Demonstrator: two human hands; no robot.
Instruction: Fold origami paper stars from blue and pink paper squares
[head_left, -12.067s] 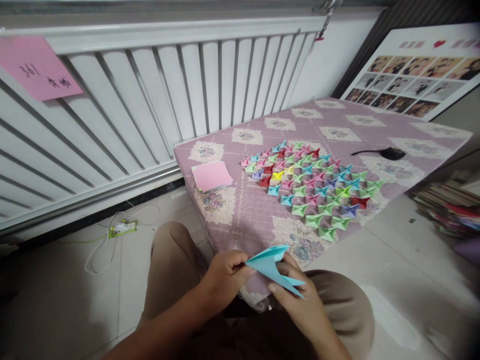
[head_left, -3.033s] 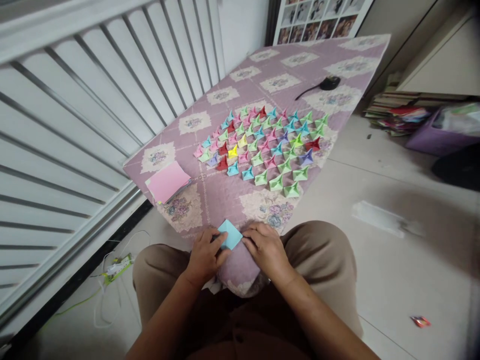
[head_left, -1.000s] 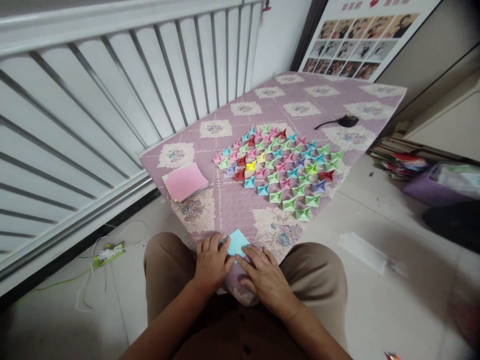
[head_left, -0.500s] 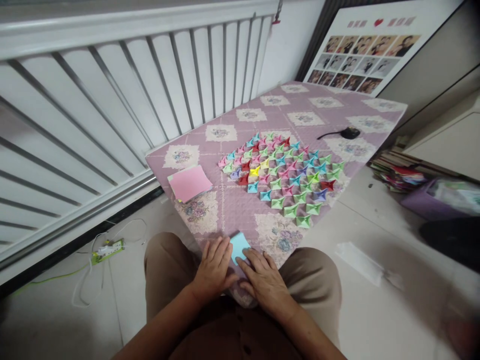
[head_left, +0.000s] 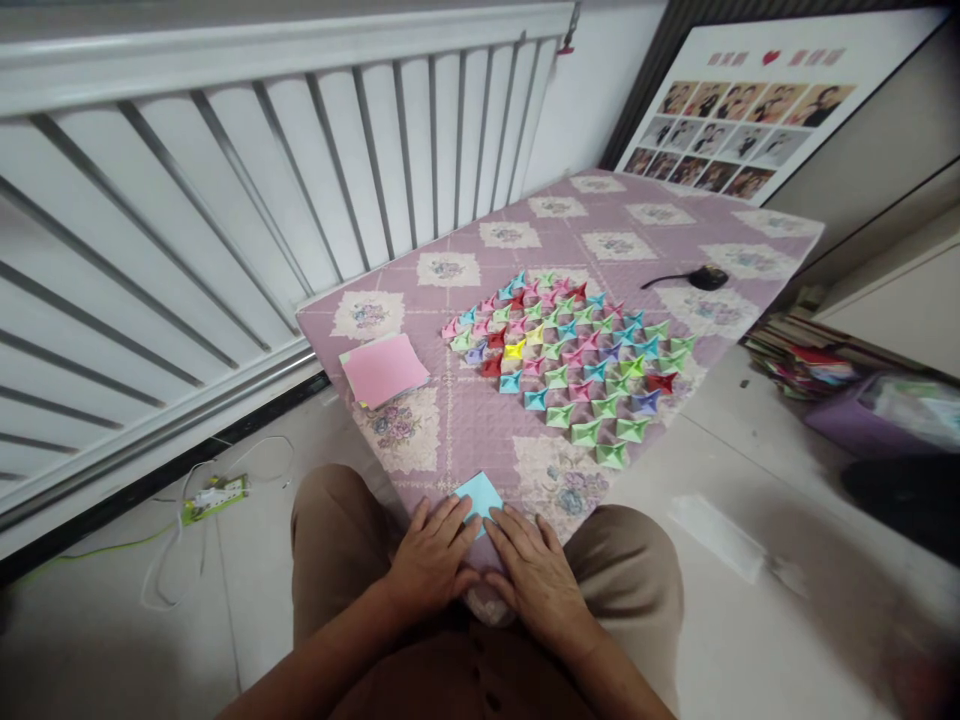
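The left hand (head_left: 435, 552) lies palm down with its fingers stretched out, the foremost of them over the near left part of the blue paper (head_left: 482, 490). The right hand (head_left: 538, 572) is likewise flattened, fingers extended, its foremost fingertips at the paper's right edge. The two thumbs point inward and nearly meet just below. The paper sits flat on the near corner of the tabletop (head_left: 480, 425), one point turned away from the person, its near part partly covered by fingers.

Left of the paper and farther in, a pink stack (head_left: 385, 370) rests close to the tabletop's left edge. Ahead and to the right stand the folded pieces (head_left: 559, 416), set out in slanting rows (green, pink, blue, red, purple and one bright yellow among them). Beyond these lies a black object (head_left: 707, 278) with a thin cord or stem.

A white radiator (head_left: 337, 180) runs along the left side, and a photo board (head_left: 750, 115) leans behind the far end. On the floor, a power strip (head_left: 216, 498) with tangled leads lies to the left; a purple box (head_left: 855, 412) stands to the right.
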